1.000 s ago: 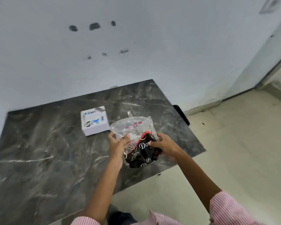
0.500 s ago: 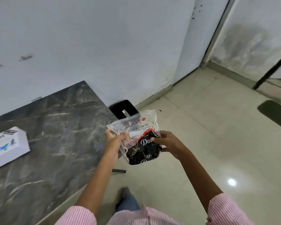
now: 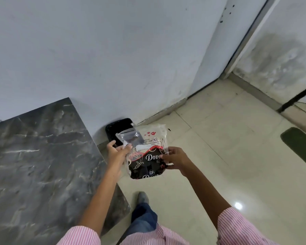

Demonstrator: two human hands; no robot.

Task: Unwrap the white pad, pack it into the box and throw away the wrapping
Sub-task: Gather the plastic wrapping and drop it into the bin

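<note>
A clear plastic wrapping (image 3: pixel 149 152) with black and red print hangs over the floor, just off the table's right edge. My left hand (image 3: pixel 117 150) pinches its left side and my right hand (image 3: pixel 176 159) pinches its right edge. A black bin (image 3: pixel 113 129) stands on the floor against the wall, right behind the wrapping and partly hidden by it. The white box and the white pad are out of view.
The dark marble table (image 3: pixel 37 156) fills the lower left. Pale tiled floor (image 3: pixel 228 165) spreads to the right, with a dark green mat (image 3: pixel 300 147) at the right edge. My leg and shoe (image 3: pixel 143 200) are below the wrapping. A white wall rises behind.
The view has swung right, so the white box left the frame and the black bin came fully into view. Both hands carried the wrapping off the table toward the bin.
</note>
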